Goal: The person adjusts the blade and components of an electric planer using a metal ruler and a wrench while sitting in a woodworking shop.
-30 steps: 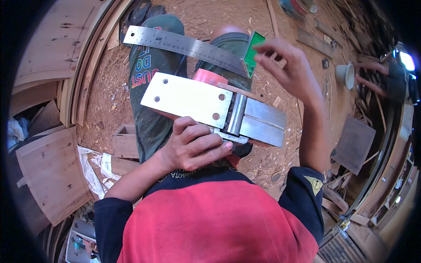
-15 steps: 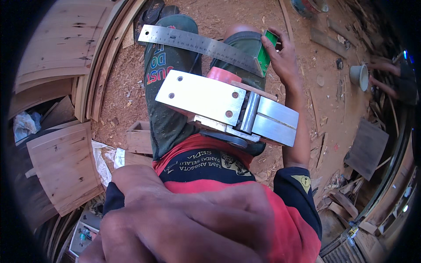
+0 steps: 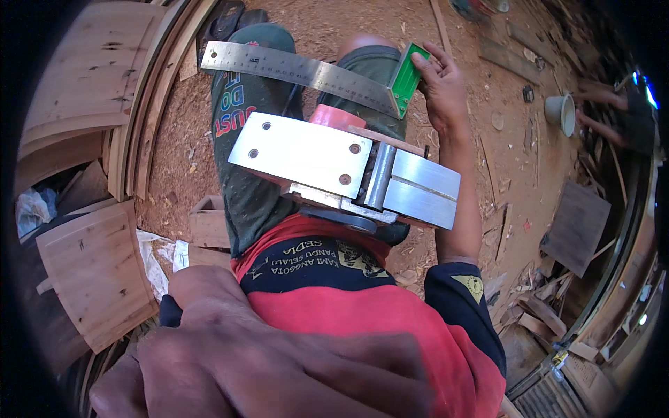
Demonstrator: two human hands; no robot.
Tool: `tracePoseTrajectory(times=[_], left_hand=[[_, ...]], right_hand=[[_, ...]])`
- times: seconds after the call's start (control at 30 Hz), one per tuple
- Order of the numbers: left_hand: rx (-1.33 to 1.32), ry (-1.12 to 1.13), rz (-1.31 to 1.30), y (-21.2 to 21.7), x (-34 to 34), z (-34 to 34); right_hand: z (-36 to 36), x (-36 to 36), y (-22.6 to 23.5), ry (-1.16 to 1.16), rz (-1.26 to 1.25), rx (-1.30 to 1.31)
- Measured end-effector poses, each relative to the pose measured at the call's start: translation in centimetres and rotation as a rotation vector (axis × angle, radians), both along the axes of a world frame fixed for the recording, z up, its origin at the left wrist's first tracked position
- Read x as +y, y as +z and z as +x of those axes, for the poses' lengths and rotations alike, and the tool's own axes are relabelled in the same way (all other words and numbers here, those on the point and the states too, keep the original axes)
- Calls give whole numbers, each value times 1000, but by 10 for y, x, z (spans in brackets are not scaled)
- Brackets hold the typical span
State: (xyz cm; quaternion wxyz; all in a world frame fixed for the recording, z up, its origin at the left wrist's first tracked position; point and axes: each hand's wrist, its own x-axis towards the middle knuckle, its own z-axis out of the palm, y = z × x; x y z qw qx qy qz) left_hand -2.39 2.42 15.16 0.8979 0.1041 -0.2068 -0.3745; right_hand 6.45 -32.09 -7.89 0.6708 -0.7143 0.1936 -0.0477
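Note:
My right hand (image 3: 444, 87) grips the green handle of a try square (image 3: 300, 73), thumb on the handle's inner face. Its steel ruled blade reaches left across both my knees. An electric hand planer (image 3: 300, 150) rests upside down on my lap, its bright metal sole and cutter drum facing up. Its red part (image 3: 338, 117) shows at the far side, below the blade. My left hand (image 3: 230, 369) is large and blurred close to the camera at the bottom. Its fingers stretch to the right, with nothing visible in them; the fingertips are unclear.
Wooden panels (image 3: 97, 275) lean at the left, beside long boards (image 3: 157, 104). A small wooden box (image 3: 208, 219) stands by my left thigh. Shavings cover the ground. At the right are a pale bucket (image 3: 559, 115), another person's arms (image 3: 603, 125), a dark board (image 3: 576, 226) and wood offcuts (image 3: 543, 317).
The view has shifted, so my lap, planer and square sit slightly further left. The square's handle has turned, showing more of its green face. My left hand has moved lower and left.

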Motion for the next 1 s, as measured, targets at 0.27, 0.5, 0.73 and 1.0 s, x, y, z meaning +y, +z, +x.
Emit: tracePoseTrajectory(times=[0.27,0.5,0.73,1.0], left_hand=[[75,23,51,4,11,5],[10,131,200,6,13,6],[-1362,737,1004,-119,-18,4],[-1691,981,987,-175,-24,-27]], right_hand=[[-5,7,37,149,515,-301],[-30,-11,87,-124,393,-560],[-86,-29,113,-176,228,-614],[-108,4,124,-7,-53,-489]])
